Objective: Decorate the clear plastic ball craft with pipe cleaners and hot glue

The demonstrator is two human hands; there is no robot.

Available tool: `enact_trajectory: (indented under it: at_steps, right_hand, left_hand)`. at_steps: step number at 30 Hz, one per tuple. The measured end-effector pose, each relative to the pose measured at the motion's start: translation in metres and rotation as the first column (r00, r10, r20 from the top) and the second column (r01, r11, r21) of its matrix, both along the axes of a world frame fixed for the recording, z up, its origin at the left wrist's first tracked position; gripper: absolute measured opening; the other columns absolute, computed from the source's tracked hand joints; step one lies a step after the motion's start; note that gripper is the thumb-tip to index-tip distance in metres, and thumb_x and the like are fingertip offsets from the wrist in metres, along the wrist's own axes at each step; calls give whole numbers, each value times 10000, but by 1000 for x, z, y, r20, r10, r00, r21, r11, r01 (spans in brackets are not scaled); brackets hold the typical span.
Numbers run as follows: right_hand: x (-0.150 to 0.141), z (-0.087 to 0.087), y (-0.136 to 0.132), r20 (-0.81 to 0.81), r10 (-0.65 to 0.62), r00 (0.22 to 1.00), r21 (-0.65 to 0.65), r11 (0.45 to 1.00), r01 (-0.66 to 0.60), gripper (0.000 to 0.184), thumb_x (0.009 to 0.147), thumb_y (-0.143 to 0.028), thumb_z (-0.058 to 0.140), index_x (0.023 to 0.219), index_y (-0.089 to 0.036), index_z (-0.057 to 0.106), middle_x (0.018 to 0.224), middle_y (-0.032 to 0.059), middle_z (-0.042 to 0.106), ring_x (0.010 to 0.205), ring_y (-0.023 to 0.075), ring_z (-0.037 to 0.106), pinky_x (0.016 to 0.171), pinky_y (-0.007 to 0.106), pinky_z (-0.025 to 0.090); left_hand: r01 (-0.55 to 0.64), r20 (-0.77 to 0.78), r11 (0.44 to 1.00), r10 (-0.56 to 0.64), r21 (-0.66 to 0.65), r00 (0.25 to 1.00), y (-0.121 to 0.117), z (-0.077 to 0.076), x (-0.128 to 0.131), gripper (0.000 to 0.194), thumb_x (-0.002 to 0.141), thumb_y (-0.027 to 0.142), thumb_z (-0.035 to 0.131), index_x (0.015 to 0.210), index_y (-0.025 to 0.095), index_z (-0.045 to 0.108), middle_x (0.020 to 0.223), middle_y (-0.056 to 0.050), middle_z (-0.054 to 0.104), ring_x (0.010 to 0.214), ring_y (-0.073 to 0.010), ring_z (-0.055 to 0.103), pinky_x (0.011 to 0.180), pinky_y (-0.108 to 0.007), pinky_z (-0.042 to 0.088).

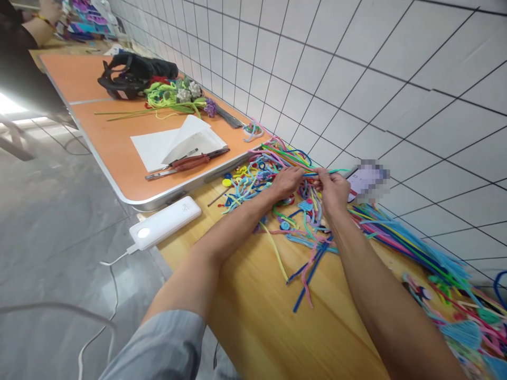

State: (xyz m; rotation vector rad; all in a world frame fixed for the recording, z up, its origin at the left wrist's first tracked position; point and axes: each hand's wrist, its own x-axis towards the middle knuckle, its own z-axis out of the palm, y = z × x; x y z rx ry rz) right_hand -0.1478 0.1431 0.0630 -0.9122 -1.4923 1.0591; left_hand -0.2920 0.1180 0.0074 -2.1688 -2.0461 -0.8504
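Both hands on pipe cleaners, near wall

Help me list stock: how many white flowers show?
2: one white flower in the bunch on the orange table, the other just right of it in the picture. More may be hidden.

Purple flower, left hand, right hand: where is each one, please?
Purple flower (210, 107): head view, middle of the bloom.
Left hand (288, 182): head view, back of the hand.
Right hand (335, 191): head view, back of the hand.
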Motion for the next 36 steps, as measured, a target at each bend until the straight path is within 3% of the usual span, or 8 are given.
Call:
enact_trajectory:
  at_steps: [7,13,17,23,27,29,31,36]
  right_hand:
    - [23,31,-10,-96,-50,994,149,987,64,410,854,-560,792,753,-170,711,681,-29,679,545,79,572,483,198,453]
    - [54,88,-29,-310,-178,934,246,934,260,354,913,-470,781,730,-177,700,622,-36,587,489,73,507,456,219,422]
    - [89,105,-59,-381,-139,914,258,933,249,346,909,-455,799,726,-178,701,616,-26,566,497,83,490,438,228,394]
    - [131,88,-95,-333,-73,940,78,991,105,393,756,-521,917,758,-192,701,713,-26,645,556,85,539,483,214,438]
    - [139,74,-105,-307,-33,951,6,999,36,420,759,-537,914,783,-183,689,706,-31,637,571,83,556,497,199,445]
    - [140,70,-108,-328,-8,945,-31,1000,-2,432,771,-559,903,814,-180,699,673,-46,596,569,81,549,504,198,447]
    - [144,67,-110,-363,7,932,-61,998,-31,455,766,-581,903,846,-180,702,667,-57,574,572,80,546,510,199,454]
    - [159,47,-98,-405,-81,911,-139,990,26,508,743,-619,908,818,-182,659,612,-91,493,520,63,500,468,181,426]
  left_hand:
    - [-150,36,985,154,-84,987,0,-10,-14,337,1043,114,388,1249,152,652,1327,-159,687,1267,-274,630,1071,-392,422]
    - [-191,86,975,201,-115,976,4,-8,-14,291,1098,245,429,1166,159,699,1231,-147,719,1237,-262,657,1028,-363,456]
    - [-194,133,978,202,-70,970,2,1,-17,303,1106,284,450,1079,143,717,1181,-150,735,1139,-243,684,979,-336,481]
    - [-206,194,965,173,164,966,-24,79,-3,325,1133,298,386,1209,164,673,1448,-150,648,1374,-224,559,1186,-358,379]
    - [174,236,961,-224,217,945,-70,131,56,388,1090,475,497,1283,179,657,1351,-115,724,1289,-243,641,1129,-364,443]
    - [384,268,923,-371,3,889,-93,138,90,518,998,529,647,1388,192,598,1285,-108,760,1165,-251,712,970,-331,524]
    - [475,295,864,-416,-167,860,-112,131,116,373,1003,421,650,1297,192,640,1150,-84,790,1035,-230,743,832,-294,533]
    - [377,299,862,-281,-340,912,-152,95,128,276,1106,352,417,1054,208,646,1033,-72,773,926,-220,734,764,-300,530]
